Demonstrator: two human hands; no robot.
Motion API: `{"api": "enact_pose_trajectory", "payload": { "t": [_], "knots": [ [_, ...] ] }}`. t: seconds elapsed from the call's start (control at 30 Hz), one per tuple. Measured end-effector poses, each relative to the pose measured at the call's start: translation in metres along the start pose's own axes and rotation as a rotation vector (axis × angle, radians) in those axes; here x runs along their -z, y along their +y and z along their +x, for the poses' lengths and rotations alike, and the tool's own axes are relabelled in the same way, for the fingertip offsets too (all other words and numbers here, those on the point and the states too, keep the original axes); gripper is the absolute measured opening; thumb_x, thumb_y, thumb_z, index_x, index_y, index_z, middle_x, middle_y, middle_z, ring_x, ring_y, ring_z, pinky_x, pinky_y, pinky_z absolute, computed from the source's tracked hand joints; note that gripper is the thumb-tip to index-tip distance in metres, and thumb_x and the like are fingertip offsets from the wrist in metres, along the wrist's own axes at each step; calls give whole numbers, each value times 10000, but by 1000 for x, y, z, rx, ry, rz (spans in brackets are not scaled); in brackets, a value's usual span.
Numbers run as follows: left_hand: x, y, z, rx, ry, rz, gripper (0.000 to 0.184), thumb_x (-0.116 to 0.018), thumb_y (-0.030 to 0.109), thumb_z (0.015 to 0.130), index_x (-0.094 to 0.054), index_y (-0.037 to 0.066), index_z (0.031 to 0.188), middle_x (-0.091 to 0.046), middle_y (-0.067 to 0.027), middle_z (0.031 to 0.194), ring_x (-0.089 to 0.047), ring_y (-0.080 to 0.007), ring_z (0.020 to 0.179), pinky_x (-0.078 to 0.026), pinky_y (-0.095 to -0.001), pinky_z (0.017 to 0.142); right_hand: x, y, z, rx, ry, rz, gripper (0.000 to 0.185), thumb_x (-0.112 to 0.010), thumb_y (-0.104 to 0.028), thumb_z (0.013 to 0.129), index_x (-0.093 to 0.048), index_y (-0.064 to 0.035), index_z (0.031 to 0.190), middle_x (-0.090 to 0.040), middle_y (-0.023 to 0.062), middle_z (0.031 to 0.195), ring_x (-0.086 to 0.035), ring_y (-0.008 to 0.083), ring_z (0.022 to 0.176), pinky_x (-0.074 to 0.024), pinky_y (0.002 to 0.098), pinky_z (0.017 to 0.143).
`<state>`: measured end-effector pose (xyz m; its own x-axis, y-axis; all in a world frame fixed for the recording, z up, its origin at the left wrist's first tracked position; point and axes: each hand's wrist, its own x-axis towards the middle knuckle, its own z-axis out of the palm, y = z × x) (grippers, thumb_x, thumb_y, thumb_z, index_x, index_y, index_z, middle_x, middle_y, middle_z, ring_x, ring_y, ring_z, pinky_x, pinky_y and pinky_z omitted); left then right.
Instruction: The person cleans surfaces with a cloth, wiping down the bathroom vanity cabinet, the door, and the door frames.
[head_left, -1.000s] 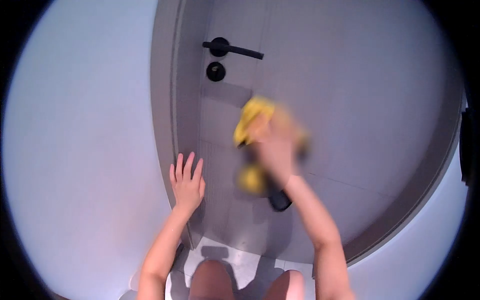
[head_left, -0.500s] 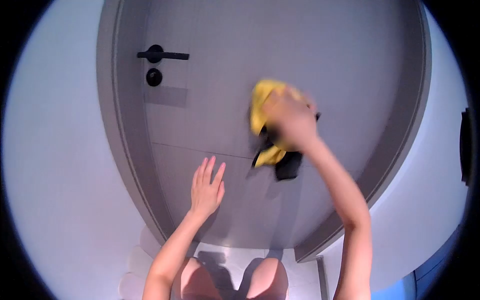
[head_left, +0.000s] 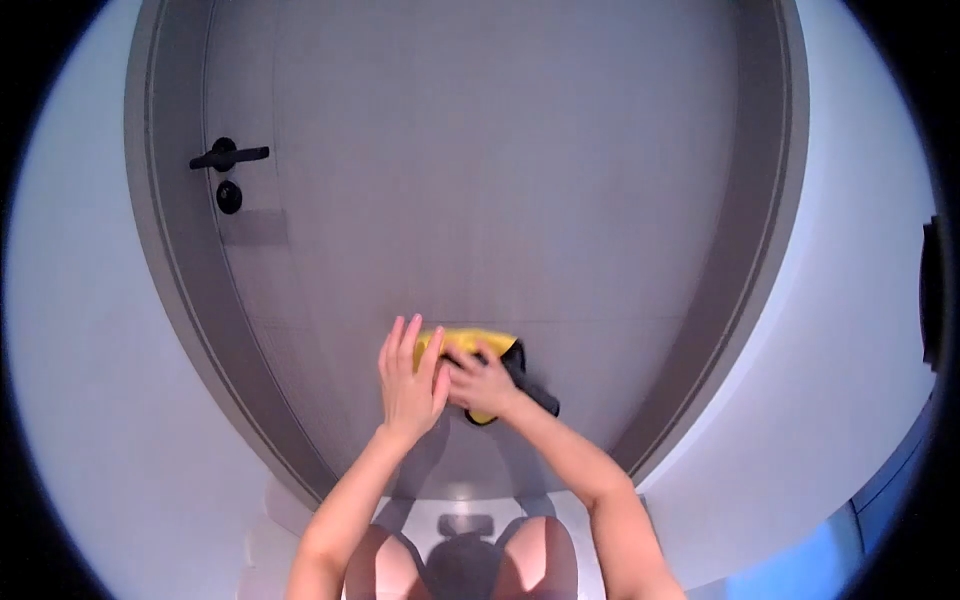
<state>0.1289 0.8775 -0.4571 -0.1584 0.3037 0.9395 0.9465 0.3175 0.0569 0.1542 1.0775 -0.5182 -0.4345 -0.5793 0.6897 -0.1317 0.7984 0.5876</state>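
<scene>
A yellow and black cloth (head_left: 478, 338) is bunched against the lower part of the grey door (head_left: 500, 190). My right hand (head_left: 482, 384) lies over the cloth and holds it, with its fingers slightly blurred. Just to the left, my left hand (head_left: 408, 392) has its fingers stretched upward. It overlaps the cloth's left edge in view; whether it touches the cloth or the door I cannot tell.
On the door's left side are a black lever handle (head_left: 243, 155) and a round black lock (head_left: 229, 197). A grey frame (head_left: 768, 190) surrounds the door, with a white wall (head_left: 860, 300) to the right. My knees show at the bottom, above a pale floor.
My right hand has brought the cloth down and left, close beside my left hand. The left hand keeps almost the same place in view, while the door has shifted leftward with the camera.
</scene>
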Motion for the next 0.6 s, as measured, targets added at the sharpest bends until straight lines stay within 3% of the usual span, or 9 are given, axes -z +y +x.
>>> {"api": "enact_pose_trajectory", "payload": {
  "t": [0.03, 0.13, 0.2, 0.3, 0.37, 0.47, 0.5, 0.53, 0.6],
  "knots": [
    [-3, 7, -1, -21, -39, 24, 601, -635, 166, 877, -468, 138, 1454, -334, -179, 1544, -295, -408, 1436, -278, -560, 1134, -4, -11, -28, 134, -110, 126, 342, -670, -311, 805, -633, -242, 1138, -513, -39, 1379, -312, 219, 1453, -245, 574, 1160],
    [1, 16, 3, -59, -103, 34, 596, -639, 167, 877, -477, 148, 1450, -343, -159, 1545, -298, -388, 1441, -278, -558, 1142, 15, -12, -61, 392, -283, 276, 353, -599, -236, 853, -622, -225, 1205, -454, -27, 1470, -357, 247, 1414, -312, 479, 1139],
    [2, 4, 14, -99, -124, 15, 595, -641, 168, 876, -480, 153, 1448, -346, -148, 1546, -298, -377, 1444, -277, -556, 1145, 36, 11, -43, 403, -334, 75, 371, -595, -251, 853, -610, -232, 1223, -421, -24, 1512, -359, 252, 1414, -319, 465, 1131],
    [2, 0, 29, -166, -152, 16, 600, -651, 166, 874, -476, 147, 1448, -306, -147, 1564, -268, -389, 1452, -265, -551, 1150, 78, 74, -4, 176, -204, -180, 472, -592, -263, 858, -574, -327, 1325, -402, -32, 1542, -385, 231, 1398, -384, 530, 1054],
    [-3, 3, 39, -168, -146, 10, 609, -656, 161, 868, -477, 149, 1450, -304, -146, 1567, -266, -387, 1453, -265, -551, 1149, 123, 132, 44, -82, -209, -298, 505, -607, -252, 862, -553, -353, 1355, -380, -30, 1562, -387, 238, 1416, -365, 576, 1059],
    [-16, 14, 53, -172, -159, 5, 611, -661, 153, 859, -484, 141, 1444, -303, -148, 1569, -266, -390, 1451, -261, -553, 1150, 173, 217, 104, -488, 120, -466, 568, -553, -85, 883, -533, -330, 1395, -411, 81, 1515, -389, 325, 1397, -295, 579, 1097],
    [-22, 14, 57, -170, -162, 10, 611, -661, 153, 859, -484, 141, 1444, -303, -148, 1569, -266, -390, 1451, -261, -553, 1150, 174, 243, 117, -621, 252, -440, 593, -556, -77, 870, -520, -305, 1417, -392, 125, 1523, -378, 363, 1381, -279, 585, 1095],
    [-27, 16, 59, -162, -145, 7, 606, -658, 164, 864, -488, 147, 1445, -318, -137, 1567, -268, -374, 1456, -265, -545, 1150, 172, 252, 126, -622, 253, -433, 593, -556, -77, 870, -520, -305, 1417, -392, 125, 1523, -378, 363, 1381, -279, 585, 1095],
    [-39, 14, 63, -152, -121, 1, 600, -656, 174, 869, -492, 154, 1446, -332, -126, 1566, -270, -359, 1461, -269, -537, 1149, 161, 261, 143, -908, 550, -401, 604, -576, -124, 857, -506, -282, 1436, -355, 164, 1540, -355, 395, 1377, -274, 598, 1089]
  ]
}}
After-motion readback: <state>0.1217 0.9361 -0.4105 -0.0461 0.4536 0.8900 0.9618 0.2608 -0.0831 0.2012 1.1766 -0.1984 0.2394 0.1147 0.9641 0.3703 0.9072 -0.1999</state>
